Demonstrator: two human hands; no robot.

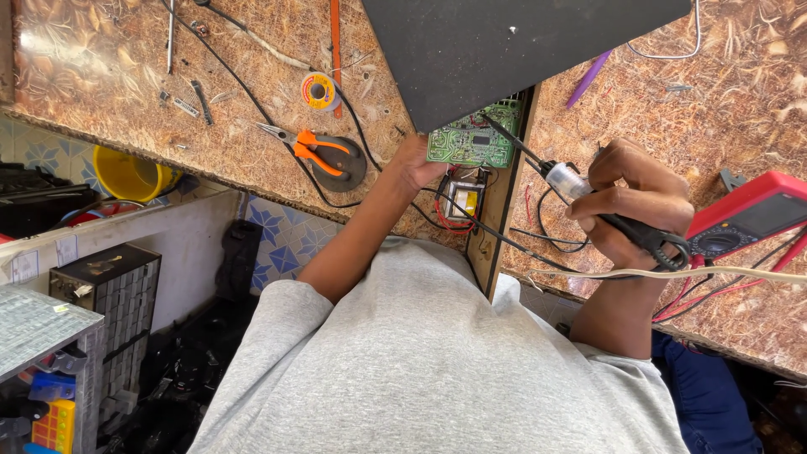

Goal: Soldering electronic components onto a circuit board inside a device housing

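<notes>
Right hand [632, 206]: right of centre, fingers curled tight around the black handle of a soldering iron [580, 189]; iron slants up-left, its thin tip reaching the green circuit board [471, 141] at centre frame. Left hand [418, 164]: just left of the board, fingers at the board's lower left edge and mostly hidden behind it, so the grip cannot be told. Board: sits in an open cabinet [504, 197] whose wooden side wall runs down the middle; dark panel [504, 46] above it, top centre. Transformer [463, 202]: small, yellow-wrapped, just below the board, with red and black wires around it. Multimeter [744, 220]: red, right edge, near the right hand, red leads trailing below. Cream cable [731, 272]: runs across the right side, under the right hand. Pliers [309, 147]: orange-handled, left of centre, lying on a round dark pad [349, 168]. Solder spool [319, 90]: upper centre-left, beside an orange strip. Workbench [126, 92]: flecked brown board. Yellow tub [128, 175]: left, below the bench edge. Grey shirt [437, 361]: lower centre.
</notes>
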